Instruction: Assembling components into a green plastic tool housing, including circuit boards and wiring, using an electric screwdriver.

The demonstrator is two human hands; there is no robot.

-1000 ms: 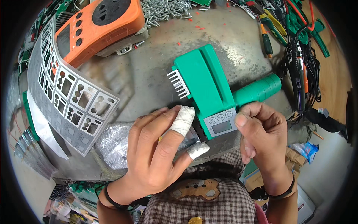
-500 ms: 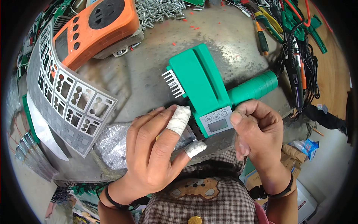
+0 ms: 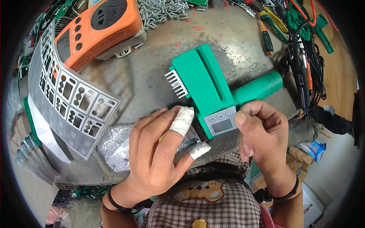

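A green handheld tool lies on the worktable, with white comb-like teeth on its left side and a ribbed round handle to the right. Its near end carries a grey panel label with three buttons and a small display. My left hand, index finger and thumb wrapped in white tape, grips the tool's near left end; the other fingers stretch out. My right hand is closed in a pinch, thumb tip at the label's right edge. What it pinches is hidden.
A curved sheet of grey labels stands at left, beside an orange device with a round socket. Screws are heaped at the back. Pliers, a screwdriver and black cables lie right. Bubble wrap sits near the front edge.
My hands and the green tool stay almost where they were. At the lower left, pinkish and grey-green shapes now show below the table edge.
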